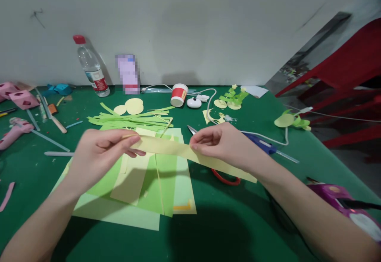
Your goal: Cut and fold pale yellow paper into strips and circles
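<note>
A long pale yellow paper strip (166,146) is stretched between my two hands above the table. My left hand (102,151) pinches its left end between thumb and fingers. Farther along, my right hand (216,141) pinches it near the middle, and the free end hangs out to the right under my wrist. Below lie stacked green and pale yellow paper sheets (131,182). Scissors with red handles (228,179) rest under the strip, partly covered by it and my right hand. Thin green paper strips (131,120) lie in a pile behind the sheets.
A water bottle (94,71), a phone (128,73) and a paper cup (179,95) stand along the wall. Glue guns, one blue (258,142) and one purple (333,196), lie rightward with cables. Finished-looking paper pieces (233,99) stand at the back; pink craft parts (18,133) lie left.
</note>
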`<state>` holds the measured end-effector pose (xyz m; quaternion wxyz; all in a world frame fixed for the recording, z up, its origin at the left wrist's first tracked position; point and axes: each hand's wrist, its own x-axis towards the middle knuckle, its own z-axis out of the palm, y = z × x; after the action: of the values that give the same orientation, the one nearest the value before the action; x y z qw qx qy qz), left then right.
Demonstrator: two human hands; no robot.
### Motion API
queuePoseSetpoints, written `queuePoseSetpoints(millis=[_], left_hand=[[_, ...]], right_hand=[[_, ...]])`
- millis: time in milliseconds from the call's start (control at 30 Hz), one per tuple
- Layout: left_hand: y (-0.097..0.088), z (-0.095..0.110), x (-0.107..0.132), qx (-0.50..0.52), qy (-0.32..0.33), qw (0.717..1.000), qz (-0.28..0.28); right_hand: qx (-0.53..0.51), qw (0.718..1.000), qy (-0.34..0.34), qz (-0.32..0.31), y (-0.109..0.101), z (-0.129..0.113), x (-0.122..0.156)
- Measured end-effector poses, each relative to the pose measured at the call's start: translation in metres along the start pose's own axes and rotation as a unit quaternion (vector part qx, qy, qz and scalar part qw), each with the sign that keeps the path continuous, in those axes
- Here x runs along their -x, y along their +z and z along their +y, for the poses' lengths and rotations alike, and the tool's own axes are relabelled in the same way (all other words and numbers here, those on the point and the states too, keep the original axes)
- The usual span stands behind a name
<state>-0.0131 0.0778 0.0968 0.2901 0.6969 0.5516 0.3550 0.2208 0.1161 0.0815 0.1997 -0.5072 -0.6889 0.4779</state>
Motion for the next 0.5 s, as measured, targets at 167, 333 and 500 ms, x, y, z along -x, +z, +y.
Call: queuePoseSetpoints(millis=[167,333,500], left_hand=[[-0.016,-0.003,-0.002,-0.005,-0.035,0.996,0.084],[-0.046,-0.029,0.002,-0.019,-0.092,0.985,0.146],[-0.063,-0.048,-0.002,-0.161,-0.083,0.980,0.078]], right_hand=[[0.032,0.999,0.013,0.002,-0.011,0.008,0.005],[0.080,0.996,0.038,0.015,-0.023,0.022,0.009],[0.097,0.994,0.036,0.021,-0.027,0.032,0.013]])
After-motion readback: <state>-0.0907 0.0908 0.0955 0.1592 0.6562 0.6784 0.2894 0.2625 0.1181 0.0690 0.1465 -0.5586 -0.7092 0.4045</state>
